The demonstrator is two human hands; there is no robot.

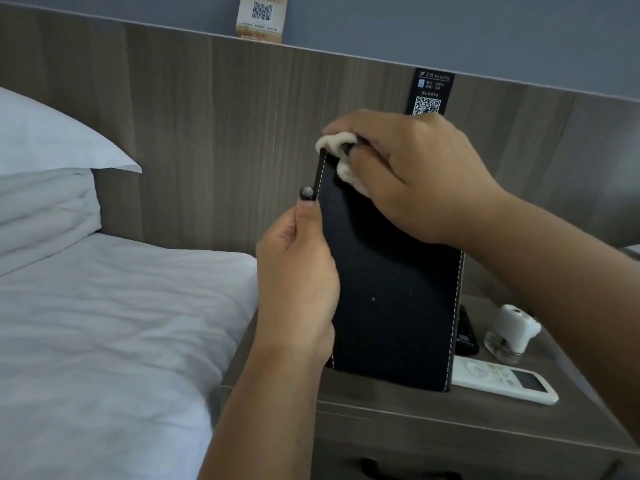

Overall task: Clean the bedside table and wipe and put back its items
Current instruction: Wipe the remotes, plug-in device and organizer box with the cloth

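While your left hand [298, 271] grips the stiff, light black box [388, 289] by its edge, your right hand [412, 174] pinches the soft cloth [341, 157] against its top.

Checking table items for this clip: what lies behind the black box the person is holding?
Behind the black stitched box, on the bedside table: a black remote partly showing, a white remote and a white plug-in device. Anything directly behind the box is covered.

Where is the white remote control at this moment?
In the head view, the white remote control lies flat at lower right on the bedside table, near its front edge, just right of the black box and in front of a small white device.
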